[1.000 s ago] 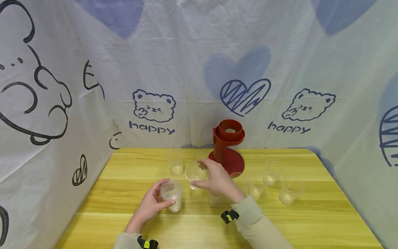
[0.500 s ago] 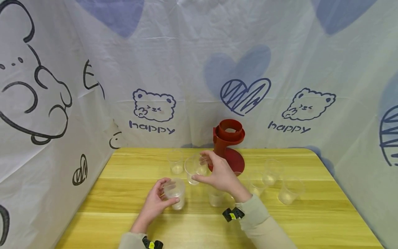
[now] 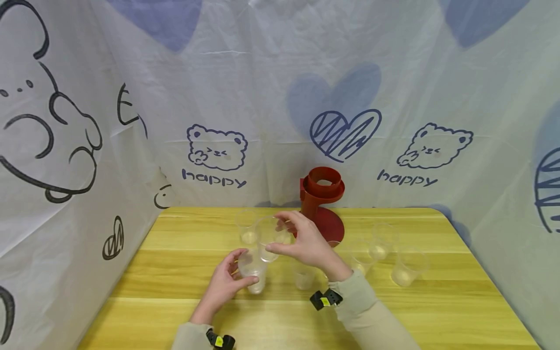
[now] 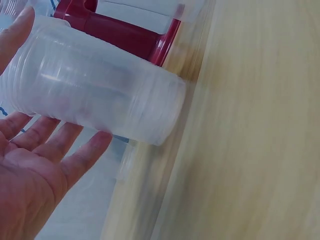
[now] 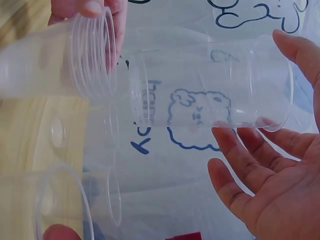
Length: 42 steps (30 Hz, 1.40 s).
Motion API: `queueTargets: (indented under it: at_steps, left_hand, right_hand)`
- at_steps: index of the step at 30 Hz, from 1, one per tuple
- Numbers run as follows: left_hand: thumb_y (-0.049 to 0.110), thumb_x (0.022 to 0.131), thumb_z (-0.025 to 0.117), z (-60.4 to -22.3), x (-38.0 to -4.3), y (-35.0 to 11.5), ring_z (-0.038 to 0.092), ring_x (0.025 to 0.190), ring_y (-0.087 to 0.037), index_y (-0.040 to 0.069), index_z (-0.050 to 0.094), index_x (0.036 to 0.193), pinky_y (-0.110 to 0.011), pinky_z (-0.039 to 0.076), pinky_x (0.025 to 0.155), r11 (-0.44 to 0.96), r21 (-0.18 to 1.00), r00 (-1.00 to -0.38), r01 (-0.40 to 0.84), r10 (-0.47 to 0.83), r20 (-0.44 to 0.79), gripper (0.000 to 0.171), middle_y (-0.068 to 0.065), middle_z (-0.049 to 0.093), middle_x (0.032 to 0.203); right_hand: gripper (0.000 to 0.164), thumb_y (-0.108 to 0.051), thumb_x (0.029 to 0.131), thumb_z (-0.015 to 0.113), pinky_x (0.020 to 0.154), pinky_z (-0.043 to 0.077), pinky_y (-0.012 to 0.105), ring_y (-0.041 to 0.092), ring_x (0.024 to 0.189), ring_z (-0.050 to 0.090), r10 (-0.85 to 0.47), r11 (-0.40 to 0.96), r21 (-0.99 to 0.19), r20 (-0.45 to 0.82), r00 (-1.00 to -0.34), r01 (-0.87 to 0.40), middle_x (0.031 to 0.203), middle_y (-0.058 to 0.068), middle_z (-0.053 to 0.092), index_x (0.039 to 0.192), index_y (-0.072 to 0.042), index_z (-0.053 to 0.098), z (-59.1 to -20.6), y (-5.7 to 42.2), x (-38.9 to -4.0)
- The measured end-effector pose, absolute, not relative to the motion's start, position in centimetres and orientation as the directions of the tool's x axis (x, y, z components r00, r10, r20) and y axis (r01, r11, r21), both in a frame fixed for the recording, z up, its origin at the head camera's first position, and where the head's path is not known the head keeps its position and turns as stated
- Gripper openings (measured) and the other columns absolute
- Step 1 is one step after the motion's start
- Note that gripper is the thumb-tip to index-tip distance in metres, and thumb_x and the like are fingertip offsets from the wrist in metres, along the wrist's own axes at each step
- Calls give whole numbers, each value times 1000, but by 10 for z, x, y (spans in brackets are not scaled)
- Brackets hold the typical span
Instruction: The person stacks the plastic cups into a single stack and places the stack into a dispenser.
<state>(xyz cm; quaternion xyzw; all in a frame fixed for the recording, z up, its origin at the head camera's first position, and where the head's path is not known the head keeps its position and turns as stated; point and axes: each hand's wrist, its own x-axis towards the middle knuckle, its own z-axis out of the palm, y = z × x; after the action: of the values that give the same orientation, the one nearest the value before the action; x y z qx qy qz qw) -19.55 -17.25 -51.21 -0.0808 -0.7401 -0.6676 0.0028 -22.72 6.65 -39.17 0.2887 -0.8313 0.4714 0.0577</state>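
Observation:
My left hand grips a stack of nested clear plastic cups, thumb on one side and fingers on the other. Several rims lie close together at the top of this stack. A single clear plastic cup is held in my right hand between thumb and fingers. In the head view this cup hangs just behind and above the stack's mouth, overlapping it slightly. The right wrist view shows its base facing the stack's rims, a small gap between them.
A red stand with a ring-shaped holder is at the table's back, behind my right hand. One clear cup stands at the back left, another below my right hand. Several more, including a cup, stand to the right.
My left hand has moved right with the cup stack. The right hand has lifted its cup and brought it left, over toward the stack.

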Motion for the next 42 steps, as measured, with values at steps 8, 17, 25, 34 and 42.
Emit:
queueTargets:
  at_steps: [8,17,25,34,42]
  left_hand:
    - [3,73,86,-512,-195,-173,56,117,-33,4,52,136,-45,51,96,133,986,-991,103,94,91,72,-15,60,128]
    - [1,73,85,-515,-196,-174,57,117,-32,0,52,135,-41,52,94,118,989,-992,92,97,80,70,-18,61,128]
    - [1,76,83,-516,-195,-177,55,119,-36,-5,44,141,-37,52,95,109,990,-987,91,144,75,75,-25,56,132]
    - [2,80,80,-516,-195,-180,55,119,-38,-3,46,141,-33,52,94,79,989,-969,125,223,105,70,-27,54,134]
    - [2,81,79,-517,-196,-182,54,120,-37,-4,44,142,-33,52,94,78,985,-960,156,248,133,70,-27,53,135]
  right_hand:
    - [64,-27,78,85,98,50,43,22,106,62,-455,329,-798,335,-825,-505,111,5,65,130,-6,54,-396,56,-227]
    - [63,-27,80,84,97,51,36,23,112,62,-489,320,-837,256,-834,-444,118,5,64,131,-8,53,-402,51,-228]
    - [64,-26,81,83,91,54,29,19,110,63,-511,303,-852,231,-828,-426,124,4,60,134,-6,54,-408,49,-229]
    - [68,-30,78,85,103,46,39,17,113,59,-544,392,-825,149,-826,-407,118,-1,64,137,-10,56,-417,46,-230]
    - [70,-32,77,86,106,42,45,18,115,57,-570,450,-791,101,-815,-413,123,3,64,135,-8,57,-426,42,-232]
